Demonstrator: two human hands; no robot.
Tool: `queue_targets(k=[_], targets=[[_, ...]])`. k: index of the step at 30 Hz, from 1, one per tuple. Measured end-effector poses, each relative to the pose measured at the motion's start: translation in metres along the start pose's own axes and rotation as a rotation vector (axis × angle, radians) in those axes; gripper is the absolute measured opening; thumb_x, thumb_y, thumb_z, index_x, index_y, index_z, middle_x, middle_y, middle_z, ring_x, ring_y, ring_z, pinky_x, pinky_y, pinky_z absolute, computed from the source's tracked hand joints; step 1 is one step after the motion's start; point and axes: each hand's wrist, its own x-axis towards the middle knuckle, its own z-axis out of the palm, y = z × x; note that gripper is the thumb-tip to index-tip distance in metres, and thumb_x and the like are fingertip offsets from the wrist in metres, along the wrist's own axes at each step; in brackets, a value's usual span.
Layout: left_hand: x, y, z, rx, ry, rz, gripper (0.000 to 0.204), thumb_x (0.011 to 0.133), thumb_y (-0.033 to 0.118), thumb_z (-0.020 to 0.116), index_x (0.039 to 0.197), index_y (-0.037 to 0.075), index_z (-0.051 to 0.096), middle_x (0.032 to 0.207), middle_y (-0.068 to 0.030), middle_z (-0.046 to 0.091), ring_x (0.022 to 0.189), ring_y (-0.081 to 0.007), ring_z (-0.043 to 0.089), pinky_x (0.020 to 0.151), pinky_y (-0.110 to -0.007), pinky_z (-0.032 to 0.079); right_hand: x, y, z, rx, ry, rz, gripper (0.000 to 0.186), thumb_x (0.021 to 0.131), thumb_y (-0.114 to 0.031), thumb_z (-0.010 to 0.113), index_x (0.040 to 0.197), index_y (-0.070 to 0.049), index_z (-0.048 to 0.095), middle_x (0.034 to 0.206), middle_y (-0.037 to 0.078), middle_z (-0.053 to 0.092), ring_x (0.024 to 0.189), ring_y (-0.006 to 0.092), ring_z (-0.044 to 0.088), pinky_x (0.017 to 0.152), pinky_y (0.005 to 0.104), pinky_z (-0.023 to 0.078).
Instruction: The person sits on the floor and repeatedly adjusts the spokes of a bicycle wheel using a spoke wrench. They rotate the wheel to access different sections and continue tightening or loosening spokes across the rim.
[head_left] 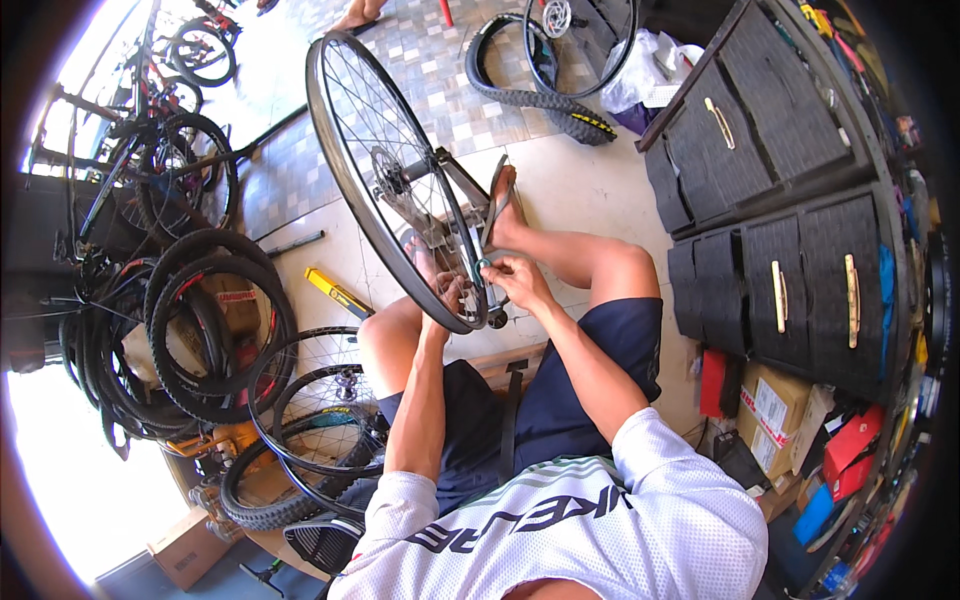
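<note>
A bicycle wheel [320, 112] with a black rim, thin spokes and a disc rotor stands upright between my legs, without a tyre. Its hub rests in a grey metal truing stand [463, 182]. Low on the wheel, the curled fingers of my left hand [452, 290] are in among the spokes by the rim; what they pinch is too small to make out. Across the rim from it, my right hand [520, 282] is closed in a pinch on a small teal round tool that looks like a spoke wrench [484, 266], held against the rim.
Several tyres and wheels [215, 330] are piled at the left, with bicycles [185, 165] behind. A yellow-and-black box [336, 292] lies by my left knee. Loose tyres [545, 100] lie ahead. A black drawer cabinet [790, 270] and cardboard boxes [770, 415] line the right.
</note>
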Motion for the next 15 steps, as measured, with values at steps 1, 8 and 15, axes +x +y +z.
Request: queue_targets(k=[1, 8, 15], targets=[[-0.002, 0.001, -0.002, 0.006, -0.009, 0.023, 0.029, 0.097, 0.025, 0.063, 0.112, 0.000, 0.066, 0.090, -0.0052, 0.069, 0.078, -0.0133, 0.064, 0.065, -0.027, 0.053, 0.001, 0.003, 0.001, -0.070, -0.020, 0.010, 0.031, 0.088, -0.031, 0.074, 0.093, 0.000, 0.072, 0.079, 0.008, 0.072, 0.072, 0.0127, 0.064, 0.068, 0.0299, 0.050], [-0.005, -0.009, -0.011, -0.027, -0.025, 0.139, 0.025, 0.097, 0.026, 0.066, 0.108, 0.004, 0.067, 0.091, -0.0025, 0.066, 0.077, -0.0100, 0.061, 0.061, -0.026, 0.055, -0.002, 0.012, 0.012, -0.091, -0.176, 0.043, 0.033, 0.085, -0.030, 0.076, 0.092, 0.001, 0.070, 0.080, 0.011, 0.072, 0.070, 0.0148, 0.066, 0.067, 0.0319, 0.051], [-0.006, -0.009, -0.015, -0.082, -0.025, 0.080, 0.024, 0.097, 0.026, 0.065, 0.103, 0.004, 0.063, 0.088, -0.0068, 0.066, 0.067, -0.0109, 0.061, 0.057, -0.027, 0.055, -0.008, -0.007, 0.016, -0.166, -0.241, -0.060, 0.032, 0.085, -0.033, 0.077, 0.092, -0.002, 0.069, 0.081, 0.010, 0.073, 0.075, 0.0164, 0.068, 0.069, 0.0321, 0.051]])
